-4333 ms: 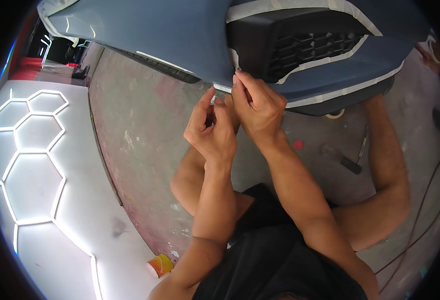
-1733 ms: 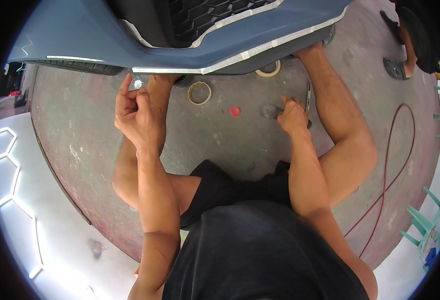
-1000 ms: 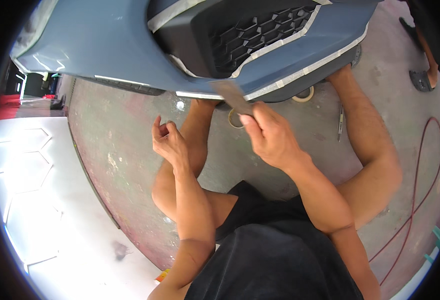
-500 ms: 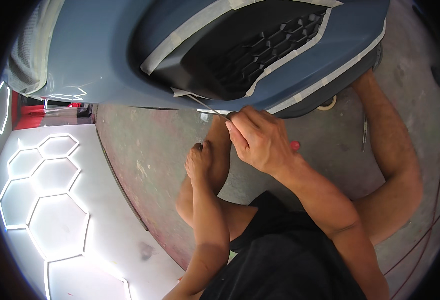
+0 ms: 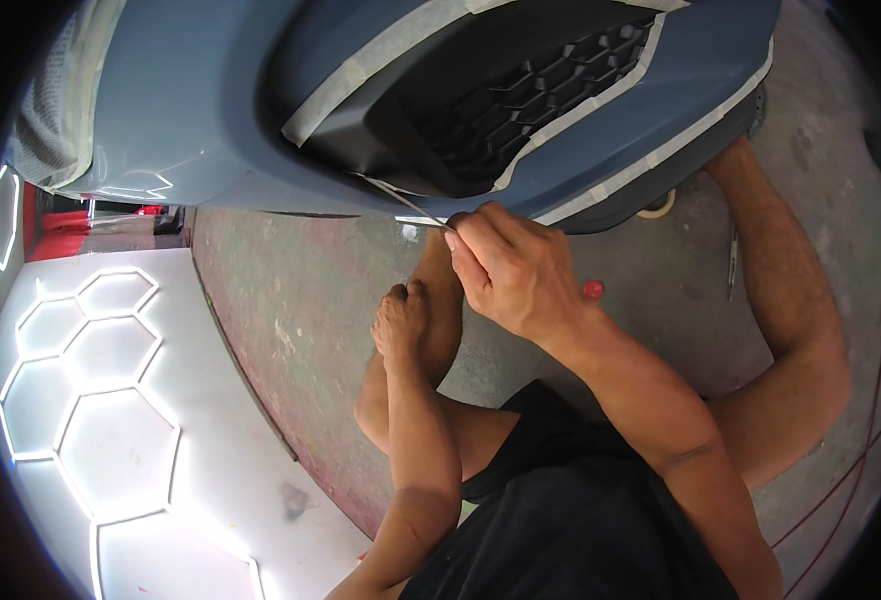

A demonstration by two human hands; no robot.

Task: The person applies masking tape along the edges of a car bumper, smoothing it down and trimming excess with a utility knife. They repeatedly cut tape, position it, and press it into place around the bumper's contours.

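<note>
A thin pale strip of masking tape (image 5: 411, 203) runs taut from the lower edge of the blue-grey car bumper (image 5: 186, 110) to my right hand (image 5: 514, 262), which pinches its end between thumb and curled fingers. More cream masking tape (image 5: 336, 95) borders the black honeycomb grille (image 5: 551, 85) and the bumper's lower edge. My left hand (image 5: 399, 322) is curled and rests by my left knee, below the bumper; whatever its fingers may enclose is hidden.
My bent legs (image 5: 791, 260) flank the work. Behind my right wrist a small red object (image 5: 593, 289) shows. A tape roll (image 5: 658, 205) lies partly under the bumper, with a slim metallic tool (image 5: 732, 265) beside my right leg. Hexagonal lights (image 5: 111, 350) glow at left.
The loose flap of tape at the bumper edge shows less, and the strip's upper end sits slightly farther right. My right hand has shifted slightly up and left. My left hand stays put.
</note>
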